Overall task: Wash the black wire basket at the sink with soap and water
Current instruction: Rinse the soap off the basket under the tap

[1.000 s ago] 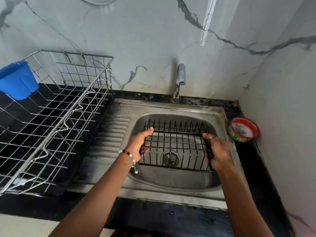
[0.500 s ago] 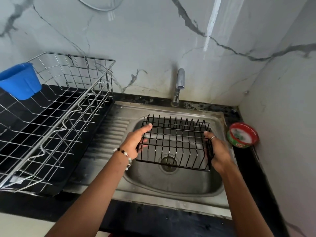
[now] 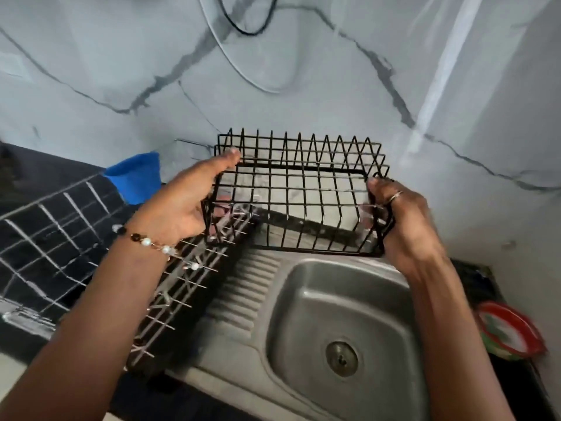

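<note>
The basket hung in the air above the sink, spanning between the left hand and right hand, which gripped its opposite ends.

The basket is thin wire with a smooth black coat, and the sink is dull grey metal with ridges on its flat side and dark, dirty marks. The rack is shiny bare metal wire, the cup on it looks like smooth blue plastic, and the bowl looks like shiny red and green plastic. The wall is smooth pale stone with grey veins, and the counter is dark stone.
</note>
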